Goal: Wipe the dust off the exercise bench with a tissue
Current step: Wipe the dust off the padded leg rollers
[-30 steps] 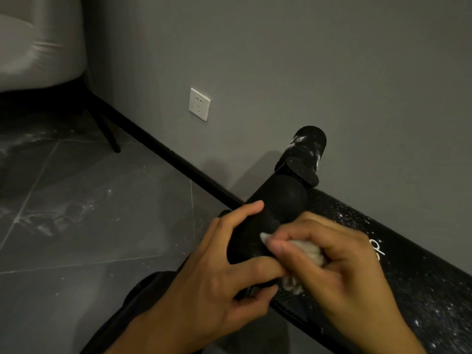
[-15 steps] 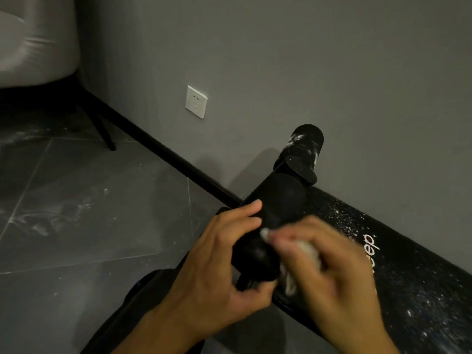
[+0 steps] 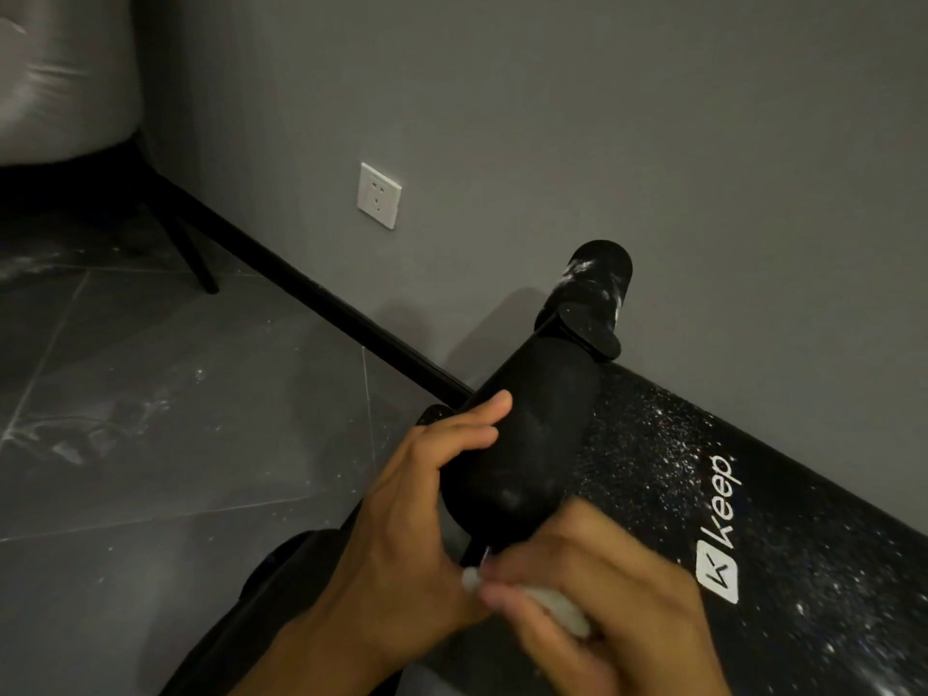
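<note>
From the head view, the left hand (image 3: pixel 401 540) keeps its hold on the near roller (image 3: pixel 527 434) of the bench (image 3: pixel 813 570), its fingers (image 3: pixel 482 414) curled round the black foam. The right hand (image 3: pixel 602 610) has dropped since a second ago. Then it was rubbing the side of the roller; now it sits lower, just below the roller's near end and close against the left hand. It is a little blurred. Its fingers (image 3: pixel 507 597) pinch the tissue (image 3: pixel 557 602), a small white wad that pokes out between them.

The near roller looks almost black now, with only faint smudges, so I'd say that part is nearly done and the wipe is finishing at its underside. The far roller (image 3: pixel 597 283) shows white patches, and the pad by the "keep" logo is speckled all over. Most of the job looks to be ahead. The wad is small and may soon be too dirty.
</note>
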`<state>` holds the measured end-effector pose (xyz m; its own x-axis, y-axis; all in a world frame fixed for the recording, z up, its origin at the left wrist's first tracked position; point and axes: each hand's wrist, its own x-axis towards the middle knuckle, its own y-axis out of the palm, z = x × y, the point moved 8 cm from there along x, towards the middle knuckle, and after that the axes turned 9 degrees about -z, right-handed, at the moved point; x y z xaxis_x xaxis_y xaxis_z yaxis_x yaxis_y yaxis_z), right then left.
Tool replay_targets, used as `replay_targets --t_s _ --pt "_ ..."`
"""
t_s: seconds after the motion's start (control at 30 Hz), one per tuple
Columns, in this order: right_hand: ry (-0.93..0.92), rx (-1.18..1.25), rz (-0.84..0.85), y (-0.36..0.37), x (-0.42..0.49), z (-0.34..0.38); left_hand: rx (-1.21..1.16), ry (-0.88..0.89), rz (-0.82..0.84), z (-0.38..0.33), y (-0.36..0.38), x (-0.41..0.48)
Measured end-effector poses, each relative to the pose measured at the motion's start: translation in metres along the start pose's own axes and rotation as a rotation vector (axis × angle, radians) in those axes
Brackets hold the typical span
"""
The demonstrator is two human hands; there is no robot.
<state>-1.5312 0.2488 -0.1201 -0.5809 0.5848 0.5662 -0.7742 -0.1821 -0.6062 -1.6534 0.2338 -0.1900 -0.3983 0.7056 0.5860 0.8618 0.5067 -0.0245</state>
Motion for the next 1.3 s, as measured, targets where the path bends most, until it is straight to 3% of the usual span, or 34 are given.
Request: replay_targets --t_s 0.2,0.33,0.5,0.57,0.63,0.73,0.83,0.93,1.0,1.13,1.23,1.3 --pt "-0.032 -0.051 -0.216 -0.009 0.009 0.004 0.055 0.024 -0.047 -0.004 0.001 0.001" --pt "0.105 -0.027 -0.404 -0.015 0.001 -0.003 0.074 0.068 -0.056 -0.004 0.001 -0.001" --pt "0.017 -0.077 -0.236 -0.014 0.012 -0.001 0.067 0.084 -0.084 -0.006 0.001 -0.003" --pt "0.103 -0.179 -0.277 -0.025 0.029 -0.021 0.084 0.086 -0.095 -0.006 0.001 -0.003" --pt "0.180 -0.111 -0.280 -0.024 0.035 -0.034 0.074 0.070 -0.094 -0.006 0.001 -0.004" --pt "0.075 -0.039 -0.187 -0.013 0.022 -0.018 0.065 0.025 -0.053 -0.002 0.001 -0.005" --pt "0.076 -0.085 -0.185 -0.019 0.023 -0.020 0.013 -0.130 -0.028 0.006 -0.001 -0.006" --pt "0.194 -0.176 -0.248 -0.022 0.049 -0.043 -0.155 -0.407 0.005 0.011 0.005 -0.012" --pt "0.233 -0.194 -0.292 -0.021 0.059 -0.052 -0.252 -0.514 -0.057 0.013 0.005 -0.011" --pt "0.133 -0.149 -0.171 -0.017 0.045 -0.032 -0.212 -0.472 -0.124 0.013 0.000 -0.010" --pt "0.032 0.014 -0.060 -0.011 0.021 -0.007 -0.108 -0.343 -0.140 0.007 -0.003 -0.008" --pt "0.016 0.014 -0.079 -0.014 0.021 -0.010 -0.027 -0.238 -0.144 0.000 -0.005 -0.005"
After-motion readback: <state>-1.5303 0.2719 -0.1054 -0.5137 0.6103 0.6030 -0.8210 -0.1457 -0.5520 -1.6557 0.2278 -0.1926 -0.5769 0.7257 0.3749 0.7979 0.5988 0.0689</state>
